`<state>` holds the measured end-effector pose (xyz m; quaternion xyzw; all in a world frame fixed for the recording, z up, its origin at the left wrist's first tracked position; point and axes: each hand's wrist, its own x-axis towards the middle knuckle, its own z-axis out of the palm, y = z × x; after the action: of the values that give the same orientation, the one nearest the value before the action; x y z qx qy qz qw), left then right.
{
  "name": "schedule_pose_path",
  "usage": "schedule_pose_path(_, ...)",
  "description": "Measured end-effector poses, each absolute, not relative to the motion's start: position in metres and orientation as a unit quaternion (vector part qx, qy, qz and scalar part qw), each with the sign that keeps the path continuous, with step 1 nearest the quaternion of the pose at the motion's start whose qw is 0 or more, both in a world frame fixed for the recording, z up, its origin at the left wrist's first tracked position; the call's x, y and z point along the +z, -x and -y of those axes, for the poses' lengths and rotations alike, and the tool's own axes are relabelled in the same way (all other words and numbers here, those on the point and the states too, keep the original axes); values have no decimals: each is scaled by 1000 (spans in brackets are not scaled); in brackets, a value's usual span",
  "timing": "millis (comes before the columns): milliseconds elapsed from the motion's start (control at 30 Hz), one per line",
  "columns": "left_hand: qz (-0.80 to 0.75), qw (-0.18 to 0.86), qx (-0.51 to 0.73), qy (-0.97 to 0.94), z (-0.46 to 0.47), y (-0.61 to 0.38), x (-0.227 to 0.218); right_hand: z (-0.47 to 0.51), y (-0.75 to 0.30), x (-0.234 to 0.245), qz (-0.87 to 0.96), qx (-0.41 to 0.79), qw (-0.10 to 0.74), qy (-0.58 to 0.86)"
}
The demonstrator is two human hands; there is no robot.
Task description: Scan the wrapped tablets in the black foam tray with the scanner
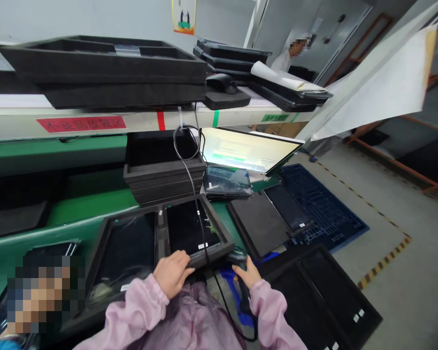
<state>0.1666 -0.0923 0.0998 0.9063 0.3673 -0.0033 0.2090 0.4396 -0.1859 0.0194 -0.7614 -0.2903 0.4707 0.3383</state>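
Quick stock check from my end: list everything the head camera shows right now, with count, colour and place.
foam tray: one, black, two compartments, on the green bench before the person
tablets: two, dark screens, one in each tray compartment
cable: one, dark, hanging from the shelf across the tray
tray stack: one pile, black, behind the foam tray
laptop: one, screen lit, right of the stack
handheld scanner: one, black, under the right hand
upper shelf trays: several, black, on the white shelf
mouse: one, black, on the shelf
left hand: pink sleeve, resting on the tray's near edge
right hand: pink sleeve, gripping the scanner
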Motion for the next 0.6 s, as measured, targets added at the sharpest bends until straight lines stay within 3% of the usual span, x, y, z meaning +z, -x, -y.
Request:
schedule_pose_path(133, -362, 246, -41, -898, 120, -178, 32, 196, -460, 11, 165, 526, 446, 705)
schedule_pose_path(267, -379, 261, -36, -887, 122, -177, 4, 190, -453, 7, 132, 573, 463, 663)
schedule_pose_path(367, -468, 225, 77, -851, 103, -143, 10, 175, -439, 1, 147, 617, 451, 628)
schedule_pose_path(433, -594, 139, 167, -775, 87, -103, 11, 161, -433, -3, 180, 648, 423, 607)
schedule_pose_path(533, -781, 40, 185, -595, 70, -33, -6, 139, -431, -7, 226, 679, 358, 600)
schedule_pose_path(600, -859, 148, 169, -460, 62, 5, -23, 125, -432, -7, 243, 686, 327, 603)
